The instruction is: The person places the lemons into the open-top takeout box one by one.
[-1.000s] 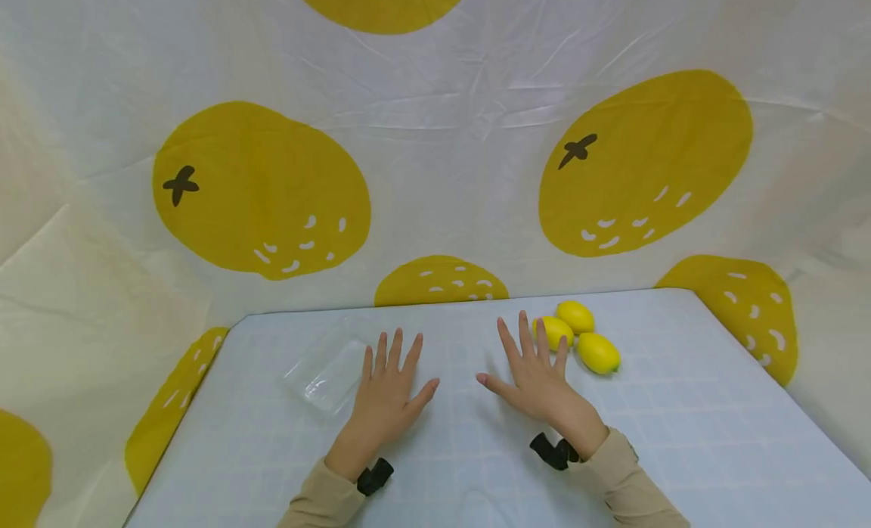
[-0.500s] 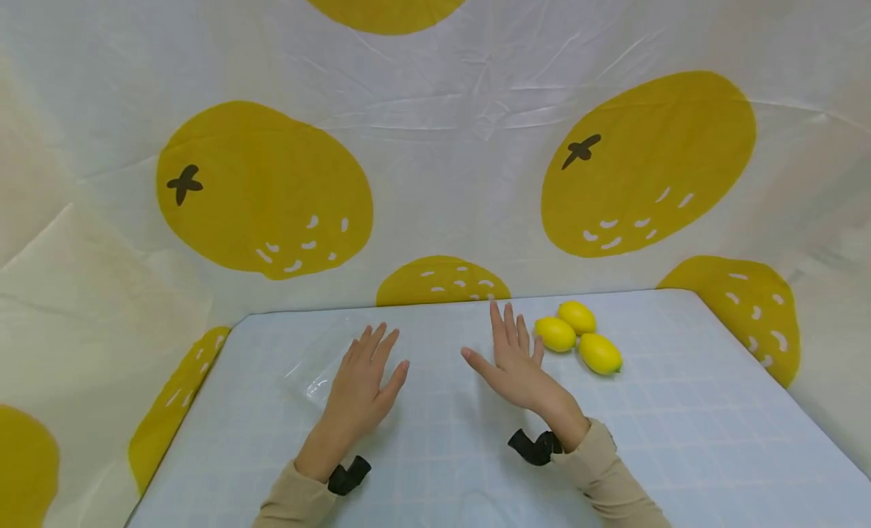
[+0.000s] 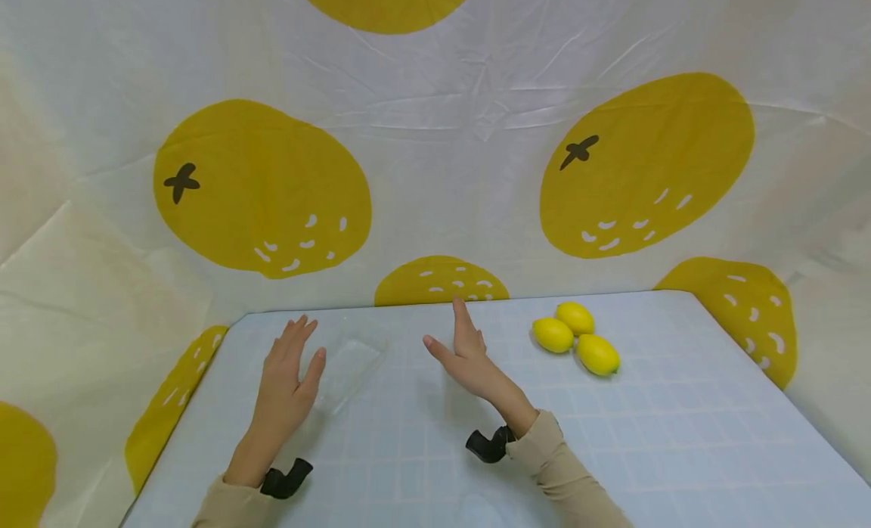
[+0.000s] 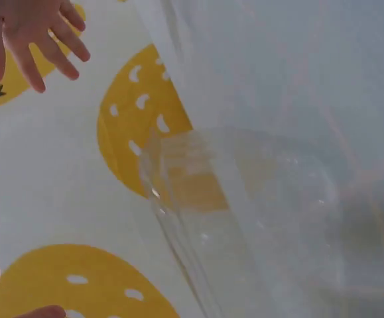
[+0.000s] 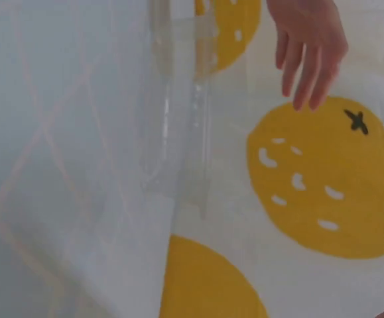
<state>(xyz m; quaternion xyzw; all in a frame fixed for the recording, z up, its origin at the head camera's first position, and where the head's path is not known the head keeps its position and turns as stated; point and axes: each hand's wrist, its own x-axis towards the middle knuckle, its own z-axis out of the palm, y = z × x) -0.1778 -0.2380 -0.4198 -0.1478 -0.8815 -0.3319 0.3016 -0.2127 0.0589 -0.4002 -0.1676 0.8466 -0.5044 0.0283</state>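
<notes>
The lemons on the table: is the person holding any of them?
No, all three lemons lie on the table, apart from both the right hand and the left hand.

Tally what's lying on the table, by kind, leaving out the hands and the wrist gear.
Lemons: 3
Clear box: 1
Total: 4
Faint outline at the head view's bottom edge: unclear, not counted.

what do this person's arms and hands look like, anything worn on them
Beige sleeves, plain and creased, each with a bent black piece beside its cuff. The left grip and right grip are bare, ungloved hands.
</notes>
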